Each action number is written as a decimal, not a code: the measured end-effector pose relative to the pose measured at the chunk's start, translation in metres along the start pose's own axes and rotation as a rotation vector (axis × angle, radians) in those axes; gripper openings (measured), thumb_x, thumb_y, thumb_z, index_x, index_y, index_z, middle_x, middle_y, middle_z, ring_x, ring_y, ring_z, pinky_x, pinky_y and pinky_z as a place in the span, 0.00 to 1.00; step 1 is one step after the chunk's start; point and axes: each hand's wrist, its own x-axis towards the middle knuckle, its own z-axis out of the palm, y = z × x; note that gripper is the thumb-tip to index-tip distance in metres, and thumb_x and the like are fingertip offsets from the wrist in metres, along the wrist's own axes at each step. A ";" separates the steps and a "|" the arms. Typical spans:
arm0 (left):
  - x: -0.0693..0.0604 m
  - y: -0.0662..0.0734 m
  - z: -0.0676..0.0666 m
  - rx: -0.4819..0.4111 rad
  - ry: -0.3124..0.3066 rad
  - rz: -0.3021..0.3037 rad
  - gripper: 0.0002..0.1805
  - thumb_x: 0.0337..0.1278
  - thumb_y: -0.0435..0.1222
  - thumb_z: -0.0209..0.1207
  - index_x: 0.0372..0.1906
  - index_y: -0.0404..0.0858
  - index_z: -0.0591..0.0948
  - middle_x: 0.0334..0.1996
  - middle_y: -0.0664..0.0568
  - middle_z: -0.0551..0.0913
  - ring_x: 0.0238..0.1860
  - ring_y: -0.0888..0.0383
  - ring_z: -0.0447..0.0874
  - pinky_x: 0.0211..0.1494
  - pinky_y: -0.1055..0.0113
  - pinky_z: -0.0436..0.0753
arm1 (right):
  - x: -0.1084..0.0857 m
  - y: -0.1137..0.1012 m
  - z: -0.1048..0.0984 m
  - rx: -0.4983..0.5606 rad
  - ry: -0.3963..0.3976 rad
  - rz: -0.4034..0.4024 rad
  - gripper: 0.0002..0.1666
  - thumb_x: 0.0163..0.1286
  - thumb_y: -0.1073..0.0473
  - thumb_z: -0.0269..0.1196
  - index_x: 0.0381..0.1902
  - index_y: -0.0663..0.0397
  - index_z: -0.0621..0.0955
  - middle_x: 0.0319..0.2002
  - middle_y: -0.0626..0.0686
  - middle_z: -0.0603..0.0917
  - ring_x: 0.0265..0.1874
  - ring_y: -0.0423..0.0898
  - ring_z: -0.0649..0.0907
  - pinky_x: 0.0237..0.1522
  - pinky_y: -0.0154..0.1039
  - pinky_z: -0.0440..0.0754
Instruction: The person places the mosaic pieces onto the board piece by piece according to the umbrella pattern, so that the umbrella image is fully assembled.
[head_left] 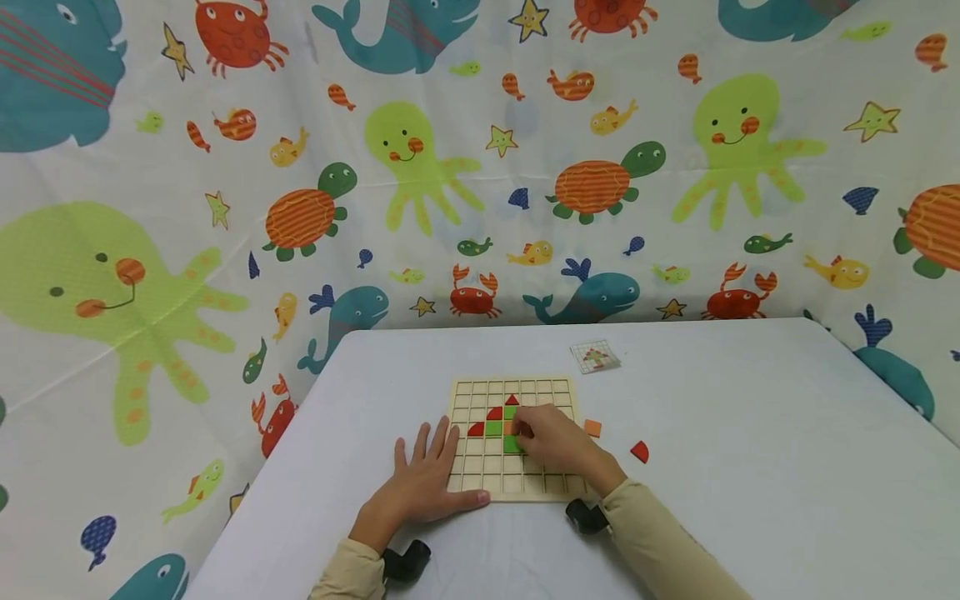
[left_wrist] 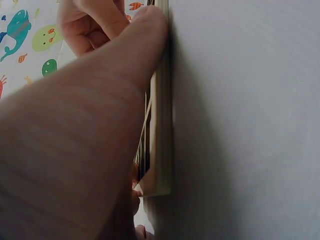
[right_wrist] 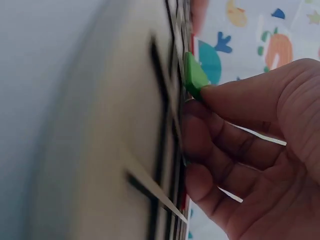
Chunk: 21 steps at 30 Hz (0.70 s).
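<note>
A wooden grid board (head_left: 468, 483) lies on the table, bearing red, green and orange tiles in some of its squares. My left hand (head_left: 423, 483) rests at its left side, fingers spread, with the thumb on the front left corner. Over the middle of the board is my right hand (head_left: 558, 437), its fingers curled. In the right wrist view its thumb and fingers (right_wrist: 197, 135) pinch a green tile (right_wrist: 195, 72) at the board's surface. The hand hides some of the squares and tiles beneath it.
An orange square tile (head_left: 592, 427) and a red quarter-round tile (head_left: 640, 451) lie on the white table (head_left: 750, 467), right of the board. Behind the board is a small pattern card (head_left: 595, 357). A curtain printed with sea animals (head_left: 450, 167) hangs behind the table.
</note>
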 end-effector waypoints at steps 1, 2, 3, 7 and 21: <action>0.000 0.000 -0.001 -0.001 0.000 0.000 0.66 0.56 0.73 0.64 0.85 0.33 0.57 0.86 0.36 0.46 0.84 0.31 0.39 0.76 0.23 0.38 | 0.000 0.000 0.002 -0.016 0.000 -0.007 0.06 0.72 0.71 0.67 0.38 0.56 0.85 0.31 0.44 0.82 0.31 0.41 0.78 0.37 0.40 0.80; 0.000 0.001 -0.001 -0.001 -0.001 -0.001 0.66 0.56 0.73 0.64 0.85 0.33 0.57 0.86 0.36 0.46 0.84 0.31 0.39 0.76 0.23 0.38 | 0.001 -0.001 0.003 -0.027 -0.003 -0.011 0.06 0.72 0.72 0.67 0.37 0.56 0.85 0.30 0.44 0.82 0.30 0.41 0.78 0.37 0.41 0.80; 0.000 0.001 -0.002 -0.002 -0.002 -0.002 0.66 0.56 0.73 0.64 0.85 0.33 0.57 0.86 0.36 0.47 0.84 0.31 0.39 0.76 0.23 0.38 | 0.001 -0.001 0.004 -0.037 -0.004 -0.016 0.07 0.71 0.72 0.67 0.37 0.56 0.85 0.30 0.44 0.82 0.30 0.41 0.78 0.37 0.41 0.80; 0.000 0.001 -0.002 -0.011 -0.007 -0.001 0.66 0.56 0.73 0.64 0.85 0.32 0.57 0.86 0.36 0.47 0.84 0.31 0.39 0.76 0.23 0.38 | 0.001 -0.005 0.004 -0.035 -0.015 -0.004 0.06 0.72 0.71 0.67 0.37 0.55 0.86 0.30 0.44 0.82 0.31 0.42 0.78 0.37 0.41 0.80; 0.002 -0.001 -0.001 -0.014 -0.010 -0.004 0.66 0.56 0.73 0.64 0.85 0.33 0.57 0.86 0.36 0.46 0.84 0.31 0.38 0.76 0.23 0.37 | -0.007 0.020 -0.038 0.023 0.037 0.121 0.03 0.75 0.65 0.68 0.39 0.60 0.86 0.29 0.44 0.81 0.30 0.43 0.77 0.36 0.40 0.79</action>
